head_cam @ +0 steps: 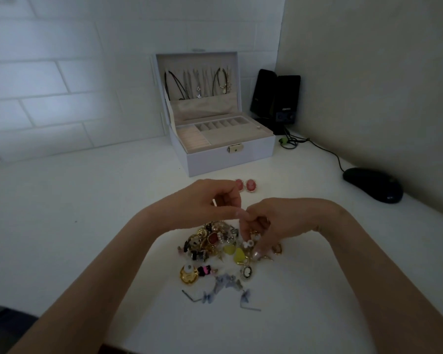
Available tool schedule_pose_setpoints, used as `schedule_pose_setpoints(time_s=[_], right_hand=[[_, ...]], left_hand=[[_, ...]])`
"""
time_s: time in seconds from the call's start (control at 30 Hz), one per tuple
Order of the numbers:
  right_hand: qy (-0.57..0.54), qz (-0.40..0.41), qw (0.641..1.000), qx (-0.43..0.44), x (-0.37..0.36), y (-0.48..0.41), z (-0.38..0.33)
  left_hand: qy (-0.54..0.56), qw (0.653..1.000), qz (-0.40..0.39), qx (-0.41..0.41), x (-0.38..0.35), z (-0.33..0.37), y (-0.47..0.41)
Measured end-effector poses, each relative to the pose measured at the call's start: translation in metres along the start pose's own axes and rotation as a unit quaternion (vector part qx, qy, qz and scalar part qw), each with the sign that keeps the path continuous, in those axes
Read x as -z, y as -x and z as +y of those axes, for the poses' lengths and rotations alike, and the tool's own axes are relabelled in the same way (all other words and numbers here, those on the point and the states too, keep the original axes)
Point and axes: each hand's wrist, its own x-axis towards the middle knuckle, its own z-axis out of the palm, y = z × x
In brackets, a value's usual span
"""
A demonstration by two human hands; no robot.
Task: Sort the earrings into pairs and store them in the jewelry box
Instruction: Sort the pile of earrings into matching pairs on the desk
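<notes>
Landmark: the earring pile [210, 241], a loose heap of gold, red and black pieces on the white bench [87, 226].
Left grip: the left hand [210, 203] hangs just above the pile's far edge with its fingers curled in narrow. A small pale sliver shows inside the curl, but I cannot tell whether it is pinched.
Right grip: the right hand [279, 223] is over the pile's right side with its fingers bent down among the earrings. I cannot tell whether they hold one. Its upper fingers meet the left hand's fingertip above the pile.
Yellow hearts [234, 251]: at the pile's near right, just beside the right fingertips.
Blue bows [225, 281]: scattered on the near side of the pile, apart from both hands.
Pink cameo pair [251, 185]: side by side beyond the pile, just past the left hand.
Jewelry box [230, 159]: farther beyond the pile, lid raised, tray compartments showing.
Mouse [372, 185]: well to the right of the pile.
</notes>
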Motion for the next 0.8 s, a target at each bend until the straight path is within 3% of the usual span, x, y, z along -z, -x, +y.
schedule_pose_setpoints(time_s=[0.2,0.43,0.63,0.8], right_hand=[[0.003,0.042,0.999,0.017,-0.002,-0.004,0.004],[-0.043,0.027,0.996,0.067,0.009,0.01,0.006],[0.037,0.017,0.999,0.034,-0.003,0.001,-0.001],[0.048,0.04,0.998,0.025,-0.004,0.0,-0.004]], left_hand=[[-0.001,1.0,0.03,0.003,-0.007,-0.013,0.016],[0.046,0.981,0.186,0.04,-0.008,-0.037,0.018],[0.028,0.99,0.136,0.003,-0.001,-0.032,0.037],[-0.006,0.996,0.085,0.018,-0.001,-0.042,0.051]])
